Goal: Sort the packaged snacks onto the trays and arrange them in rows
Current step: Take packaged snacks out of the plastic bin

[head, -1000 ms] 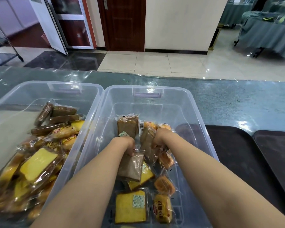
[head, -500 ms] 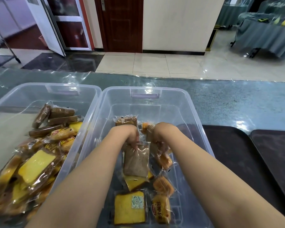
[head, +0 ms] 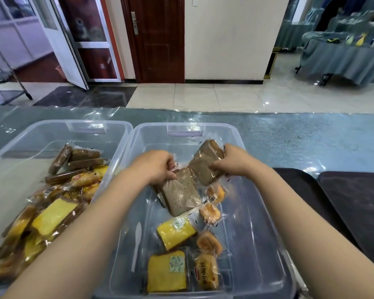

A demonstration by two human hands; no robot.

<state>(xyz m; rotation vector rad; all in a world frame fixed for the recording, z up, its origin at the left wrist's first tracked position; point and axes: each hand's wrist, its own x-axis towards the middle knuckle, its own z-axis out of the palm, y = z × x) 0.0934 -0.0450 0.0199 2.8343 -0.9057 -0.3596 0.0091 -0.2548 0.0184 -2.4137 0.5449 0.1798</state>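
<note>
Before you lies a grey-green table under clear plastic sheeting (head: 300, 139), with a pale tiled floor (head: 203, 96) and dark wooden door (head: 158, 39) beyond. Two clear plastic bins stand side by side: the left bin (head: 73, 126) heaped with wrapped cakes, the right bin (head: 242, 160) holding fewer. Two dark trays (head: 354, 201) sit at right. Your left hand (head: 153, 165) grips a brown wrapped cake (head: 179, 193), long axis pointing toward you; your right hand (head: 231, 162) grips another brown cake packet (head: 205, 167), tilted up-right.
</note>
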